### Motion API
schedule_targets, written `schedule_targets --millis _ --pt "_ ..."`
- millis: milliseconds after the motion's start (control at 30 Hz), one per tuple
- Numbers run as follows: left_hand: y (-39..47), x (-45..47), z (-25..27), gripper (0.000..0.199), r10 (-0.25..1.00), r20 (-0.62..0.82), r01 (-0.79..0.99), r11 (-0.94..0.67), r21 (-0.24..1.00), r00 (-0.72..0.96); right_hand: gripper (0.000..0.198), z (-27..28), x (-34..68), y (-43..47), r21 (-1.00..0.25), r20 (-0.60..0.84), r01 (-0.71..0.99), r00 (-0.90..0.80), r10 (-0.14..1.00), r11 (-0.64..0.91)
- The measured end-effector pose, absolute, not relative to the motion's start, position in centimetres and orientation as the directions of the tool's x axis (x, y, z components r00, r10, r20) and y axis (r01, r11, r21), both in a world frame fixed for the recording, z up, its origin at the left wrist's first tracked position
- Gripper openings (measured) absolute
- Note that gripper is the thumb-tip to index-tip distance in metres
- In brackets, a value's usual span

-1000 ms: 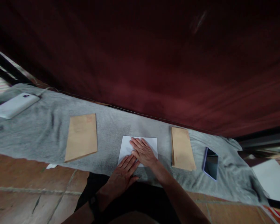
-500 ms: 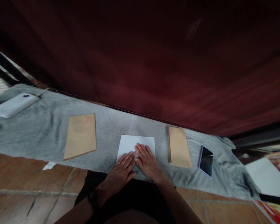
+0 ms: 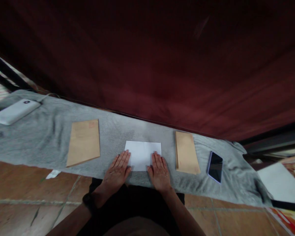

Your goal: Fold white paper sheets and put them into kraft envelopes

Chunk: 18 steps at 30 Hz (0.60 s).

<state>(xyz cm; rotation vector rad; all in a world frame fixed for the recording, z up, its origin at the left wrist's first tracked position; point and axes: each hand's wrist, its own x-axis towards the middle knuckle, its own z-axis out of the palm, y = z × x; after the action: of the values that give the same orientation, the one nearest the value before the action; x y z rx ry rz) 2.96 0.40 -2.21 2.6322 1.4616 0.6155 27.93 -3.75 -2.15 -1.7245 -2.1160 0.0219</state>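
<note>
A white sheet of paper (image 3: 140, 155) lies flat on the grey cloth in front of me, a faint crease line near its middle. My left hand (image 3: 118, 168) rests flat over its left edge, fingers stretched out. Over the right edge lies my right hand (image 3: 159, 169), also flat with fingers extended. Neither hand grips anything. To the left are brown envelopes (image 3: 84, 141) with a small red mark at the top corner. On the right a stack of narrower brown envelopes (image 3: 187, 152) lies near my right hand.
The grey cloth (image 3: 113, 131) covers a long narrow bench. A phone (image 3: 215, 166) lies right of the brown stack. At the far left is a white device (image 3: 16, 110) with a cable. A dark red panel (image 3: 147, 75) rises behind the bench. A paper scrap (image 3: 53, 174) is on the tiled floor.
My hands have slid apart from the paper's middle to its left and right edges, uncovering its centre. The envelopes and phone stay in place; the view has shifted slightly.
</note>
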Motion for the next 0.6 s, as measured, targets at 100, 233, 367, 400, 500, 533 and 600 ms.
schedule_targets --millis 100,233,367,400,500,533,600 --pt "0.6 4.1 -1.9 0.061 0.865 0.306 0.845 -0.476 0.246 0.398 0.062 -2.2 27.9 -3.8 -0.242 0.299 0.941 -0.159 0.941 0.236" --pt "1.2 8.3 -1.8 0.06 0.854 0.296 0.827 -0.502 0.253 0.428 0.06 -2.2 27.8 -3.7 -0.2 0.31 0.954 -0.154 0.938 0.222" --pt "2.3 11.3 -2.1 0.06 0.845 0.263 0.82 -0.524 0.231 0.466 0.058 -2.5 27.8 -3.7 -0.171 0.338 0.96 -0.152 0.929 0.22" --pt "2.6 11.4 -2.1 0.061 0.849 0.263 0.826 -0.516 0.225 0.459 0.059 -2.5 27.8 -3.7 -0.169 0.341 0.96 -0.155 0.927 0.223" --pt "3.3 10.6 -2.1 0.065 0.85 0.278 0.834 -0.509 0.212 0.448 0.059 -2.6 27.8 -3.6 -0.168 0.333 0.96 -0.158 0.93 0.223" --pt "3.5 10.1 -2.1 0.066 0.85 0.283 0.837 -0.506 0.209 0.444 0.059 -2.6 27.9 -3.6 -0.169 0.326 0.96 -0.157 0.932 0.221" --pt "3.8 9.0 -2.0 0.067 0.854 0.289 0.845 -0.496 0.2 0.433 0.059 -2.5 27.9 -3.6 -0.172 0.317 0.961 -0.152 0.936 0.215"
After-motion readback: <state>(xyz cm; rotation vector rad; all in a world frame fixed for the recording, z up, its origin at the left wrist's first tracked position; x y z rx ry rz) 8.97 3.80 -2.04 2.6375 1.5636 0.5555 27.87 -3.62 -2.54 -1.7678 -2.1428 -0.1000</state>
